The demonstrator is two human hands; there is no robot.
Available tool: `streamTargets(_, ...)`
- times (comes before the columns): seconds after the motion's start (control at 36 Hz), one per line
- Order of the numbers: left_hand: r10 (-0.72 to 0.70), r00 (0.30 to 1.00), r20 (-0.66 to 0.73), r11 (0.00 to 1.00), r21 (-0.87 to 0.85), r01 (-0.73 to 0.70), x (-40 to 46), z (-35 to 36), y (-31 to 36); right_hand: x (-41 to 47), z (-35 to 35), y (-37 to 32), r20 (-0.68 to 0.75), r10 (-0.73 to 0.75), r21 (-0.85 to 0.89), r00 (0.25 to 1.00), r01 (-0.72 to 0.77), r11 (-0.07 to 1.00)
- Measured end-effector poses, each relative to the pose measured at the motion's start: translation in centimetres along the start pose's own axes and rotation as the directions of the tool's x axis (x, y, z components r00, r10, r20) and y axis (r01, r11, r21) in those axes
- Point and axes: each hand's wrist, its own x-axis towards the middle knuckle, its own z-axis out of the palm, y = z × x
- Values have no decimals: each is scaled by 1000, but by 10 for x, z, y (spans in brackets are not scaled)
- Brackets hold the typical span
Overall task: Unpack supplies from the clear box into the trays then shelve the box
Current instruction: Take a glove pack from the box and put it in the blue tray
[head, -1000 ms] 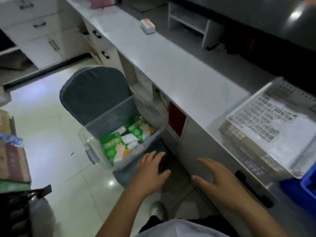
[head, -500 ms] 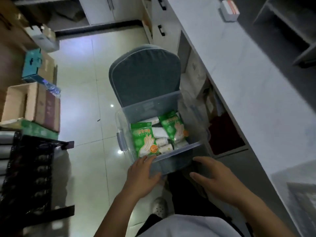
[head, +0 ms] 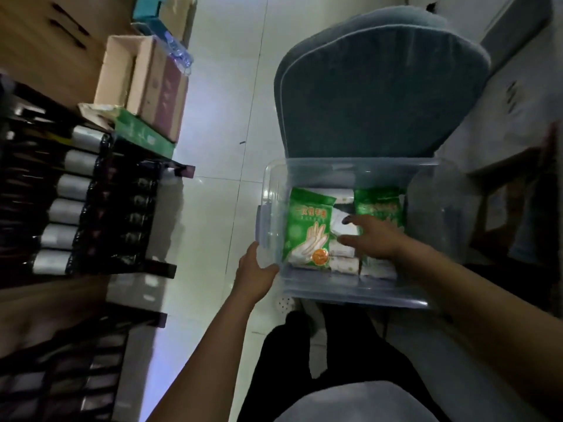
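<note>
Your left hand (head: 255,271) grips the clear box's (head: 350,289) near-left corner on the chair (head: 377,86); your right hand (head: 373,239), fingers spread, reaches inside over the green packets (head: 307,222).

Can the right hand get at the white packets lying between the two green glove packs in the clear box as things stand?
Probably yes. The clear box has no lid on, and the right hand is already inside it, fingers spread over the white packets. Nothing lies on top of them.
</note>
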Motion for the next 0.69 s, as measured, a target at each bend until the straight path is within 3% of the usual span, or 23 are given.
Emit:
streamTargets(0.08, -85, 995, -56, 981, -178, 74, 22, 9, -5, 52, 13, 9, 32, 133, 394, 991, -135, 909)
streamTargets(0.17, -165, 984, -61, 941, -310, 138, 35, 18, -13, 94, 29, 20, 242, 304, 719, 922, -380, 581)
streamTargets(0.25, -178, 983, -47, 917, -371, 148, 41, 28, -21, 131, 48, 37, 324, 382, 807, 866, -463, 366)
streamTargets(0.39, -144, 987, -71, 920, -377, 107, 41, 35, -32, 171, 82, 34, 423, 407, 828, 810, -528, 189)
streamTargets(0.44, -139, 988, -66, 915, -391, 103, 39, 35, -34, 184, 90, 31, 465, 397, 812, 791, -560, 166)
streamTargets(0.53, -139, 989, -50, 897, -430, 104, 39, 33, -35, 200, 96, 25, 456, 453, 775, 766, -592, 221)
streamTargets(0.61, -143, 989, -24, 894, -432, 119, 39, 30, -36, 205, 101, 24, 277, 589, 760, 759, -548, 349)
streamTargets(0.69, -157, 988, 13, 886, -441, 146, 39, 21, -37, 201, 99, 22, 162, 565, 772, 809, -460, 438)
